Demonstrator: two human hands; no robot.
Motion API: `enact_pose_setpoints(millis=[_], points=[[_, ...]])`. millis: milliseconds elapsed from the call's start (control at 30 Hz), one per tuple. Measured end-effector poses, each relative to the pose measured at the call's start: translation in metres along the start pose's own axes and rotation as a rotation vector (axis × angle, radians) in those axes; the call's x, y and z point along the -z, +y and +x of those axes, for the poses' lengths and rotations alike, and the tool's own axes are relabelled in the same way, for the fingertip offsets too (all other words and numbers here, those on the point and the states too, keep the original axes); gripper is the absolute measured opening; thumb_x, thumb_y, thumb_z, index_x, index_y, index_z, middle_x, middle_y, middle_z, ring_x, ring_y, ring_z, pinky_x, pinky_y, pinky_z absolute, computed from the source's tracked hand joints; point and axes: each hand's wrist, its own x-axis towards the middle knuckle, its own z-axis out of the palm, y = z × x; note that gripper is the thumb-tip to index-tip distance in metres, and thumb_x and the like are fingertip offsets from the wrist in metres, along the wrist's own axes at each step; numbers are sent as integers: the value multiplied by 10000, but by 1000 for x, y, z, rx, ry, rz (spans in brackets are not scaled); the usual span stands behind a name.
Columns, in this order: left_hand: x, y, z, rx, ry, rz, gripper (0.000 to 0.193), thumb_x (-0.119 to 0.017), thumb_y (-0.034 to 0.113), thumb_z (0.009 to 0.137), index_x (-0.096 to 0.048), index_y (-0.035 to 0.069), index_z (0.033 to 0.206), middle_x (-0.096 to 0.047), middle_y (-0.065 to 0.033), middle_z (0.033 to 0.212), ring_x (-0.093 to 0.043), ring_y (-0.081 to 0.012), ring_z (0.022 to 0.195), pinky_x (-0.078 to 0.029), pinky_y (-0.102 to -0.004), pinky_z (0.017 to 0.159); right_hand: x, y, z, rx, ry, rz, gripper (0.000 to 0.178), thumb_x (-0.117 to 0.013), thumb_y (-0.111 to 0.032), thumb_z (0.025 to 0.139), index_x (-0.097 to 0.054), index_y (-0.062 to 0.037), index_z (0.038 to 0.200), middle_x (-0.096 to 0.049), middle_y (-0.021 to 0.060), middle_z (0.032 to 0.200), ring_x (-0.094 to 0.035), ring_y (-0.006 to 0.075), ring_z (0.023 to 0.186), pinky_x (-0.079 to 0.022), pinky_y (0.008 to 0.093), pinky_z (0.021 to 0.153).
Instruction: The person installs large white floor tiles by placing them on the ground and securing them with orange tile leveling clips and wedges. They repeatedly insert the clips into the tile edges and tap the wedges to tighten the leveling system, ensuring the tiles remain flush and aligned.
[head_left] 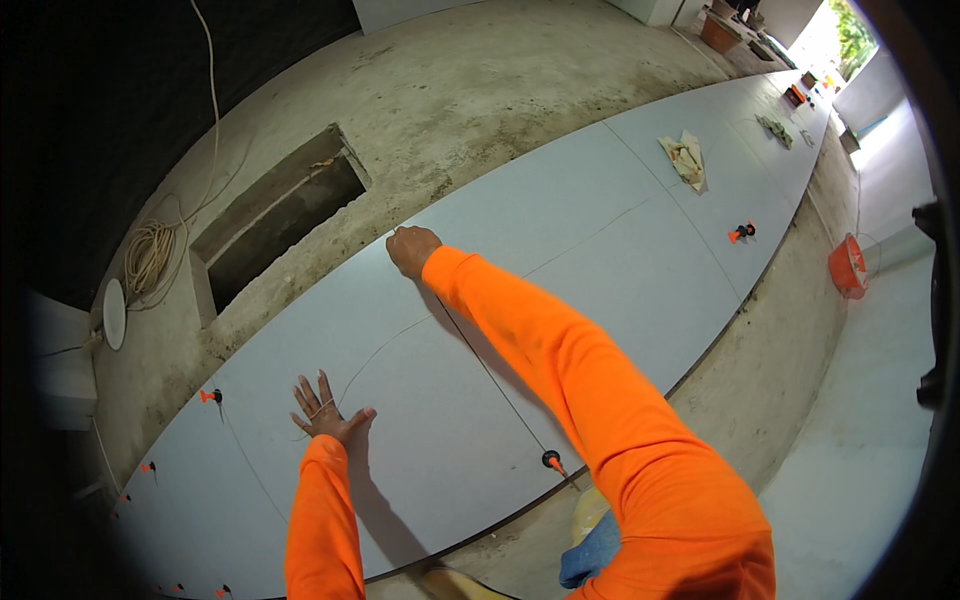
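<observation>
My left hand [331,411] rests flat on a large grey floor tile [440,420], fingers spread, with a thin string [372,357] looped across it. That string curves over the tile toward my right arm and shows again beyond it. At the far edge of the tiles, my right hand [411,250] is closed over the end of a dark joint [487,371] between two tiles. Whatever it pinches is hidden by the fingers. An orange and black tile leveler [552,461] stands at the near end of this joint.
Beyond the tiles is a rectangular pit [290,235] in the rough concrete floor [450,110]. A coiled cable [150,255] lies at left. More levelers [210,397] line other joints. Farther right are crumpled paper [686,160], another leveler [742,232] and an orange bucket [848,268].
</observation>
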Motion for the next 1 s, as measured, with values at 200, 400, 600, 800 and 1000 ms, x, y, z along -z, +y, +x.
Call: enact_pose_setpoints(millis=[200, 400, 600, 800, 1000], points=[[-1, 0, -2, -7, 9, -16, 1525, -723, 966, 504, -59, 307, 1708, 128, -111, 1776, 203, -356, 1614, 93, -766, 1163, 2, 2, 5, 73, -102, -45, 197, -615, -42, 914, -758, 7, 1040, -767, 207, 1085, -755, 374, 1019, -622, 459, 858], [5, 5, -3, 10, -13, -7, 1498, -745, 934, 525, -80, 300, 1708, 123, -121, 1774, 201, -359, 1614, 102, -762, 1166, 3, 2, 0, 231, -165, -178, 235, -633, -51, 926, -770, -7, 1112, -717, 180, 1256, -711, 345, 1151, -609, 441, 932], [8, 9, -8, 9, -19, -27, 1506, -747, 934, 521, -49, 321, 1707, 151, -98, 1772, 261, -329, 1600, 144, -737, 1173, 23, 13, -14, 181, -57, 60, 247, -711, -136, 895, -738, 21, 1084, -659, 246, 1314, -679, 369, 1189, -591, 453, 942], [7, 7, -4, 19, -28, -11, 1516, -703, 986, 503, -61, 322, 1706, 136, -104, 1774, 259, -325, 1601, 148, -737, 1171, 19, 1, -8, -92, -147, 100, 208, -649, -98, 914, -742, 11, 1064, -735, 228, 1141, -706, 386, 1125, -585, 462, 941], [3, 4, -5, 1, -4, -33, 1508, -703, 985, 506, -72, 323, 1705, 135, -104, 1774, 246, -329, 1605, 142, -738, 1172, 11, 2, -16, 187, 24, -51, 184, -610, -74, 932, -753, 5, 1016, -764, 202, 1103, -742, 373, 1052, -599, 471, 904]])
